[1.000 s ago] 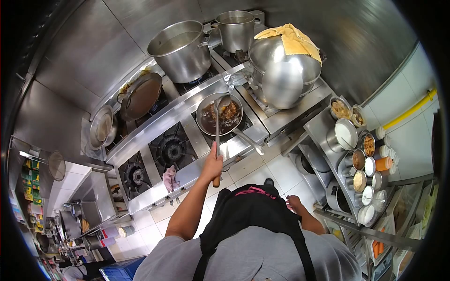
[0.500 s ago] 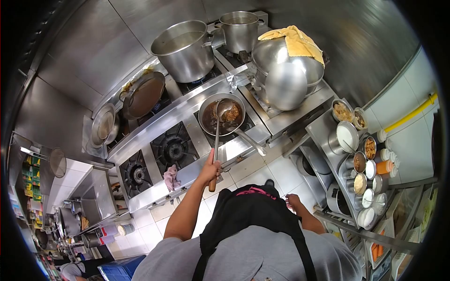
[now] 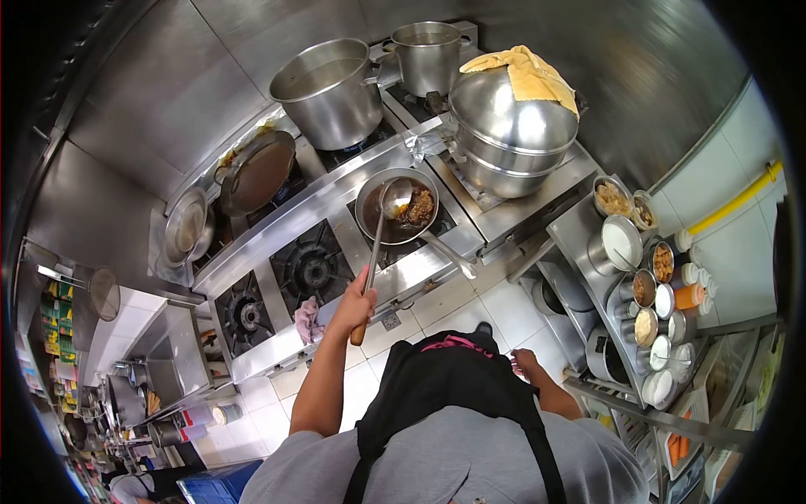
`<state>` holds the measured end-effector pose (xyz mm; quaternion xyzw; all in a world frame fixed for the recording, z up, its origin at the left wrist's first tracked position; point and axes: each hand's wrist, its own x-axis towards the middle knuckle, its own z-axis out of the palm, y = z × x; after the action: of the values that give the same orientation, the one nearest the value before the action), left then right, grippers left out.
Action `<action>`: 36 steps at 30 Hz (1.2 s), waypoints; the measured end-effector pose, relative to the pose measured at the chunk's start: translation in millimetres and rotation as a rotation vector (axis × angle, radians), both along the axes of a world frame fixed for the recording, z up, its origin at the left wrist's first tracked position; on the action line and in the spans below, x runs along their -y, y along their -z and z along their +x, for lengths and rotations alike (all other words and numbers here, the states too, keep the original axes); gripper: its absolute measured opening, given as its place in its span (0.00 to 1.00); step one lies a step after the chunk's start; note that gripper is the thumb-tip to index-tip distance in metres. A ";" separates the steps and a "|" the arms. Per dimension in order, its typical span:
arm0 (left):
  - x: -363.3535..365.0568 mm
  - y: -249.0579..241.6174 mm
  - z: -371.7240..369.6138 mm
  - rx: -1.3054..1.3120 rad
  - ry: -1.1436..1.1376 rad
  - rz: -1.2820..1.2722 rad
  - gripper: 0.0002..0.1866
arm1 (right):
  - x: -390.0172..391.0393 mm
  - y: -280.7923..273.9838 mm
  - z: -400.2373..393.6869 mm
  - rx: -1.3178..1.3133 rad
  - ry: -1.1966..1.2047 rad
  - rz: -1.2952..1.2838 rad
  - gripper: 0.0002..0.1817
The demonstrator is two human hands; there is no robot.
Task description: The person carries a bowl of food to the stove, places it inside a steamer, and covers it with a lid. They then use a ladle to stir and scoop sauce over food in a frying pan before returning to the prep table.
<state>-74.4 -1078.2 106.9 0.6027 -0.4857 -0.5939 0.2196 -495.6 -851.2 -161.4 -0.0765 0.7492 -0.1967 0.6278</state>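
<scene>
My left hand (image 3: 357, 304) is wrapped round the wooden-ended handle of a long metal ladle (image 3: 379, 235). The ladle's bowl dips into a frying pan (image 3: 447, 254) on a front burner, at the left side of the pan. Dark brown sauce (image 3: 404, 223) covers the pan's bottom, with a chunky brown clump (image 3: 421, 206) right of the ladle bowl. Low beside the black apron (image 3: 453, 370), my right hand (image 3: 525, 364) hangs with its fingers curled; whether anything is in them is hidden.
Behind the pan stand a large stockpot (image 3: 332, 109), a smaller pot (image 3: 426, 63) and a domed steamer (image 3: 512, 126) topped with a yellow cloth (image 3: 529, 71). A pink rag (image 3: 306, 319) lies at the stove's front edge. Seasoning containers (image 3: 645, 329) crowd the right-hand shelf.
The ladle bowl has shifted left in the pan, leaving the clump to its right. My left hand has moved left with the handle. My right hand has hardly moved.
</scene>
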 end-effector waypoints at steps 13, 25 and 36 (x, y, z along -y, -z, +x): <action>-3.8 75.8 -27.3 0.222 0.081 -0.074 0.36 | -6.0 6.2 2.9 -0.002 0.006 -0.015 0.10; 5.2 31.8 -11.9 -0.566 -0.146 0.334 0.39 | -10.1 1.2 0.5 0.014 0.024 0.016 0.09; -26.6 24.9 7.8 0.448 0.140 -0.475 0.36 | -14.9 -6.5 -4.8 0.007 0.034 0.034 0.10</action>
<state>-66.6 -1051.5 82.0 0.6152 -0.6872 -0.3304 0.2004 -500.4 -836.3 -154.9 -0.0521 0.7514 -0.1948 0.6283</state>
